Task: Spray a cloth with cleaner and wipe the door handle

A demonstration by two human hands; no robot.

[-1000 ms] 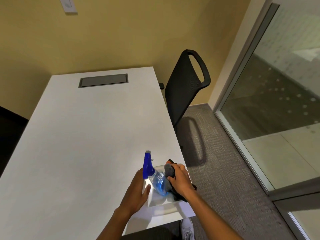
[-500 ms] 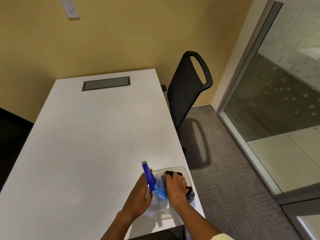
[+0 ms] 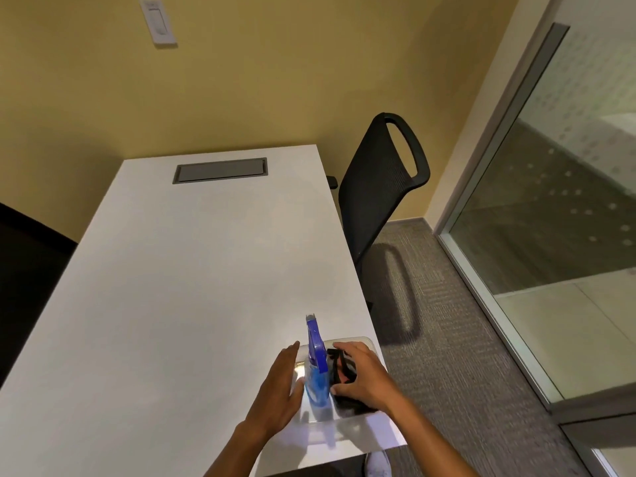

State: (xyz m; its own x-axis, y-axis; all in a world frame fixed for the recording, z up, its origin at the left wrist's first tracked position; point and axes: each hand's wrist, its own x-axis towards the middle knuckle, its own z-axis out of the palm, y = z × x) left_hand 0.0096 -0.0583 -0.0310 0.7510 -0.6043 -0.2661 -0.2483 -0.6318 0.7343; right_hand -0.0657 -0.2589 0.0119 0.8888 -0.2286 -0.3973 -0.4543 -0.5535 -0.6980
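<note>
A blue spray bottle [image 3: 317, 380] stands upright in a clear plastic tray [image 3: 354, 340] at the near right corner of the white table. A dark cloth [image 3: 339, 364] lies in the tray just right of the bottle. My right hand [image 3: 370, 378] curls over the cloth and grips it. My left hand [image 3: 278, 390] is flat with fingers stretched out, its palm against the bottle's left side, not closed around it. No door handle is in view.
The white table [image 3: 172, 287] has a grey cable hatch [image 3: 220, 170] at its far end. A black mesh chair [image 3: 382, 187] stands at the table's right side on grey carpet. A glass wall with a metal frame [image 3: 488, 173] runs along the right. A shoe [image 3: 378, 464] shows below the table edge.
Both hands have stayed at the tray. My right hand has settled over the cloth and closed on it, and my left hand has spread flat beside the bottle. The view has tilted slightly.
</note>
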